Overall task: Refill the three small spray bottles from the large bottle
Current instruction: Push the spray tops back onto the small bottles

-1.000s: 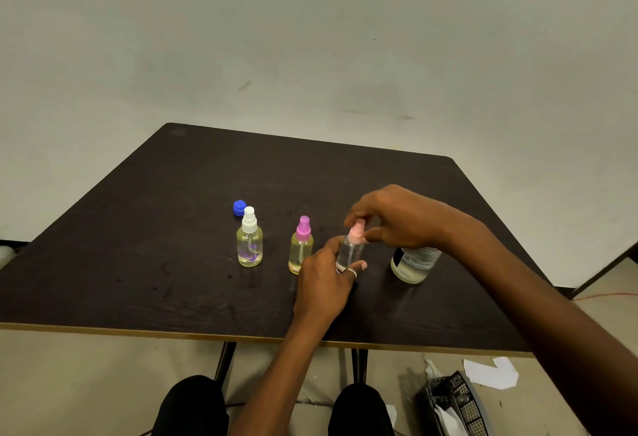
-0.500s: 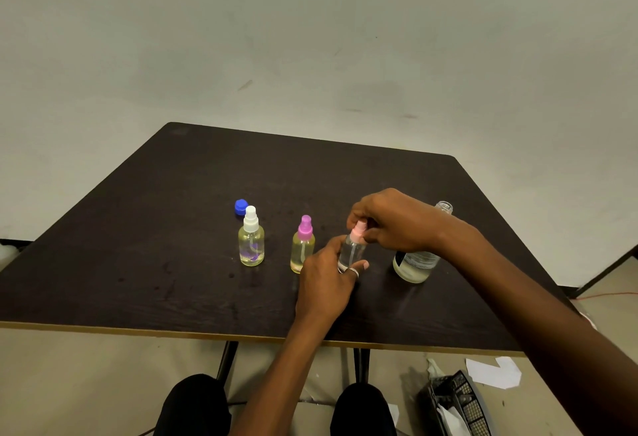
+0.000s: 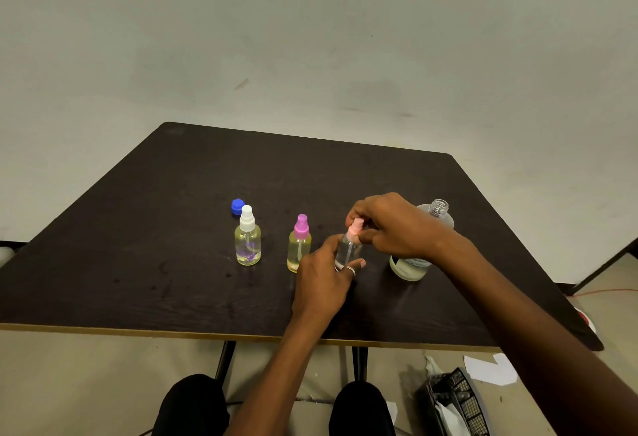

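Observation:
Three small spray bottles stand in a row on the dark table (image 3: 138,228). The white-capped bottle (image 3: 247,239) at the left and the purple-capped bottle (image 3: 299,244) in the middle hold yellowish liquid. My left hand (image 3: 322,280) grips the body of the third, clear bottle (image 3: 348,251). My right hand (image 3: 386,225) pinches its pale pink spray cap (image 3: 355,228) from above. Behind my right wrist stands the large bottle (image 3: 436,214), uncapped, with a little pale liquid at its bottom. Its blue cap (image 3: 237,206) lies behind the white-capped bottle.
The table's near edge runs just in front of my left wrist. On the floor at the lower right sit a black mesh basket (image 3: 459,401) with paper in it and a loose white sheet (image 3: 490,368). My knees show under the table.
My right hand has shifted slightly on the pink cap, uncovering the large bottle's open neck behind it. My left hand keeps its hold on the clear bottle. The other bottles have not moved.

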